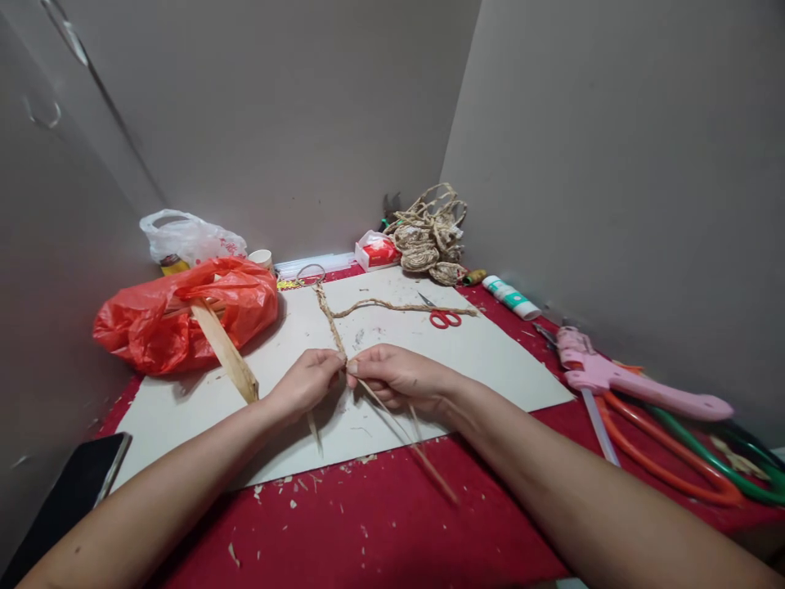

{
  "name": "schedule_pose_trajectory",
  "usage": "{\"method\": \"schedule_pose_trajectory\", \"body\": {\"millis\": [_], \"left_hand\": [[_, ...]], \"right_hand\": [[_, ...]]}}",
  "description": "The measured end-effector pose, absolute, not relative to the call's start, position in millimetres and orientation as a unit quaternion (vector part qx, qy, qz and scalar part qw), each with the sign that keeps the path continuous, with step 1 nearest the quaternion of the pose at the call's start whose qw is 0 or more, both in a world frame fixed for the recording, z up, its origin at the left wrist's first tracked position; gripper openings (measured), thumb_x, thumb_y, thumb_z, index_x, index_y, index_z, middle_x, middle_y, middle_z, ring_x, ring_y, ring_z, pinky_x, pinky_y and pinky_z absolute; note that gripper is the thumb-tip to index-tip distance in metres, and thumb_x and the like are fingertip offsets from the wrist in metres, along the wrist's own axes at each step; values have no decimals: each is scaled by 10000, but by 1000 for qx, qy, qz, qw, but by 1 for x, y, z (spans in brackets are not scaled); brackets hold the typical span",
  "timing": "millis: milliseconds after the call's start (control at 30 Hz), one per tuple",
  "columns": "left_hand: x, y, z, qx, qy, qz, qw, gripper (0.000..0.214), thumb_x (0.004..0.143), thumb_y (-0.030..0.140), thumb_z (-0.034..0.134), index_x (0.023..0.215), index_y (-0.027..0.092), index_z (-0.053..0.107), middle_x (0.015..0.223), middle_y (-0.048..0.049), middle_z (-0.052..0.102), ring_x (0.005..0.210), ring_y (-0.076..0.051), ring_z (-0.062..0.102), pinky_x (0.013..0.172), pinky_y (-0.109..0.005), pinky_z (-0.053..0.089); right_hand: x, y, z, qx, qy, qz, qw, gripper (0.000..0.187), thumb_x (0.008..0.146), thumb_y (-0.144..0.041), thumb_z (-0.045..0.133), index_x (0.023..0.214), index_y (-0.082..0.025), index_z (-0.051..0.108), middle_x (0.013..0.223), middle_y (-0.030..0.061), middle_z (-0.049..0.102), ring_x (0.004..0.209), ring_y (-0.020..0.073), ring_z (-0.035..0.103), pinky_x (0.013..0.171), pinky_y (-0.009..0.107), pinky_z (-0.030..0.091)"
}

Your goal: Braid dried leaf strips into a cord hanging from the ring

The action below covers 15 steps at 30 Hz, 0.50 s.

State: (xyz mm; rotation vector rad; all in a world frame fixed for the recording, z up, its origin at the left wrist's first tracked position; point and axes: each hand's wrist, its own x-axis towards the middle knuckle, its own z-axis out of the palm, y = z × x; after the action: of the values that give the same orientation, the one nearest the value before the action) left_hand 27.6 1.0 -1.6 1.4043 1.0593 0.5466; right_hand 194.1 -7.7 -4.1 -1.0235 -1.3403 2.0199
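Observation:
My left hand (310, 380) and my right hand (401, 375) meet over a white board, both pinching the near end of a braided straw cord (331, 323). From there the cord runs away from me to a thin metal ring (311, 275). Loose straw strands (423, 458) trail from under my right hand toward the red cloth, and a short one hangs below my left. A second twisted cord (392, 305) branches off to the right across the board. Close to its end lie red-handled scissors (445, 317). My fingertips hide the exact grip.
An orange plastic bag (184, 323) with a dry husk strip (226, 352) sits left, a phone (74, 491) nearer. Behind are a white bag (190, 237), a red-white box (375, 250) and coiled straw rope (423, 241). A pink glue gun (638, 384) and large orange-handled shears (668, 458) lie right.

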Motion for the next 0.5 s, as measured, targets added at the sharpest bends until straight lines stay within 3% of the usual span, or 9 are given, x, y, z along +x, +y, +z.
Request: {"method": "schedule_pose_trajectory", "body": {"millis": [167,300,500], "left_hand": [[23,5,5,678,438,205,553,335,796,395,475,669,114,605,420,82,278,383,-45,187,407,-209,140],[21,7,-4,698,440,222,519,327,772,377,480,641,105,605,456,59,356,426,-50,228,435,-212,177],[21,9,-30,708,450,284,464,293,723,372,501,579,119,534,501,56,341,488,-60,271,472,-211,216]], "right_hand": [[199,-6,-8,-445,-646,577,226,267,795,-377,523,734,-131,606,405,-89,286,366,54,207,377,197,150],[198,-5,-12,-464,-720,472,207,334,811,-378,462,718,-117,650,498,-35,410,470,77,314,469,210,256],[196,-6,-6,-507,-755,360,208,269,768,-339,425,592,-151,503,545,-16,406,542,108,346,503,231,272]]}}
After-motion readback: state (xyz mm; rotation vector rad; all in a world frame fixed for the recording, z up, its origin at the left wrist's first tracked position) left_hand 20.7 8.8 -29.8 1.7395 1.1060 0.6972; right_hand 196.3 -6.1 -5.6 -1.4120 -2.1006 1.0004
